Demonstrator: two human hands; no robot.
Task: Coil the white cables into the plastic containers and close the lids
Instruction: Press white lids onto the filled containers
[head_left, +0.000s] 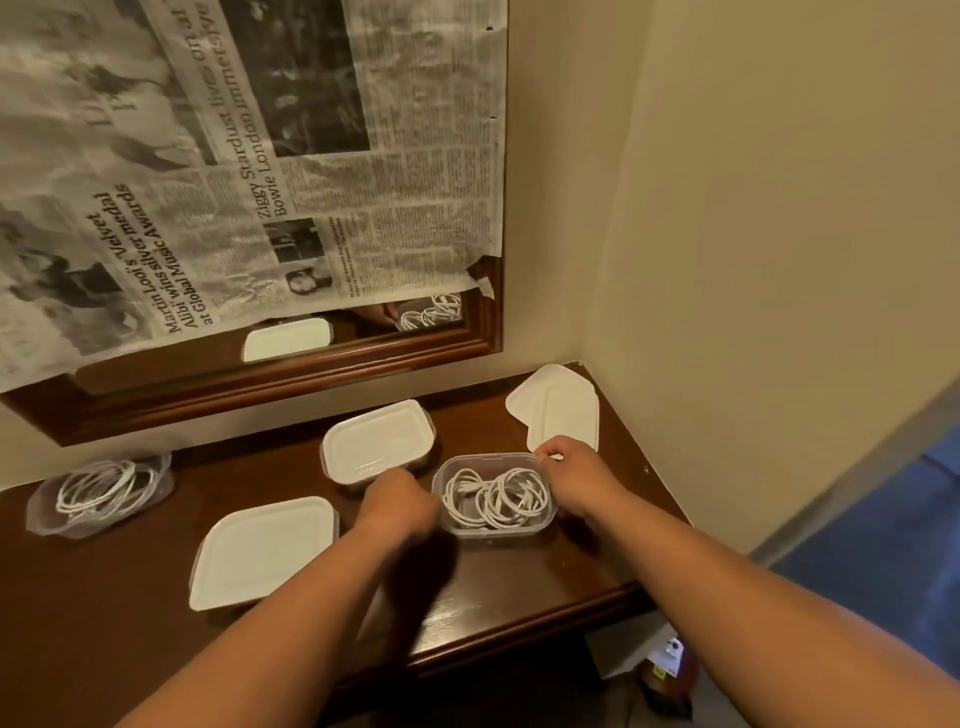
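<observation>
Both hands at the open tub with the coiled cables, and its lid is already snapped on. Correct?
Not quite. The head view shows the tub between the left hand and right hand with no lid on; the cables lie coiled in plain sight. Loose lids lie behind it.

Both bare forearms are extended forward, toward twelve o'clock. The left hand (397, 501) is curled into a loose fist; the right hand (569, 475) is held palm-down, fingers bent.
</observation>
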